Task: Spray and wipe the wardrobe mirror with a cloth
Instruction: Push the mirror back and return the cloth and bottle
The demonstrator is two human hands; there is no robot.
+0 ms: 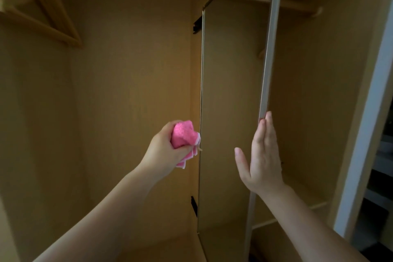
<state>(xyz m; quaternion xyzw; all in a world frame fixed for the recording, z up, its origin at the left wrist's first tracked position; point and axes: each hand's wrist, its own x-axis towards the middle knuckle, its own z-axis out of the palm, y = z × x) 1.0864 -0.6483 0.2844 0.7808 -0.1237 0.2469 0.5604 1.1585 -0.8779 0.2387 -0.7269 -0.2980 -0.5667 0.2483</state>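
Forearms, two, bare, entered from the lower edge, elbows cut off by the frame.

Left hand (pixel 163 153): just left of the mirror (pixel 229 112), fingers curled round a bunched pink cloth (pixel 182 137). Fingertips were hidden behind the cloth. Its white-trimmed folds hung just beside the mirror's left edge; contact could not be told.

Right hand (pixel 263 159): flat, fingers straight and together, thumb spread, holding nothing. Fingertips lay against the grey door edge (pixel 269 59) on the mirror's right side.

Mirror: tall, narrow panel on the inner face of the open wardrobe door, seen at a steep slant, dim, reflecting tan wardrobe panels. Upper part ran out of frame; surface wetness or streaks were too dim to make out.

Black hinges (pixel 197 25): two, on the mirror's left side, upper and lower.

Wooden hangers (pixel 44 15): high and well left of the mirror, blurred, partly cut off.
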